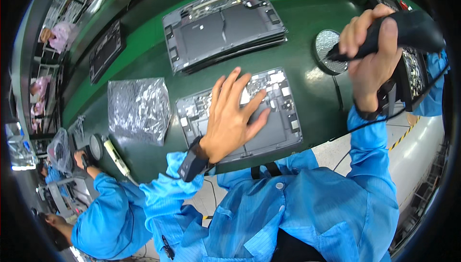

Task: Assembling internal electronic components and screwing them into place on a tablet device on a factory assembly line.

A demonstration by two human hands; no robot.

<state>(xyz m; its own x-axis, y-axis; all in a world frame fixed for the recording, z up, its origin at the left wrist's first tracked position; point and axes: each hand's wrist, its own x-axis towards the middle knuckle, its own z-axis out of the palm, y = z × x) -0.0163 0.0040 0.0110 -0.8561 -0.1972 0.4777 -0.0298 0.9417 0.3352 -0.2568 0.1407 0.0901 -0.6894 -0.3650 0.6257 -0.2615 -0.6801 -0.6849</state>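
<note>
The left hand [234,118] lies flat with fingers spread wide on the open tablet chassis [240,115] at the near edge of the green table [307,94]. The right hand [370,55] is closed around a black electric screwdriver [398,34] (tip over a round dish [329,51]). Farther away lies a stack of chassis [223,24], and to the left a silver bag [138,108].
</note>
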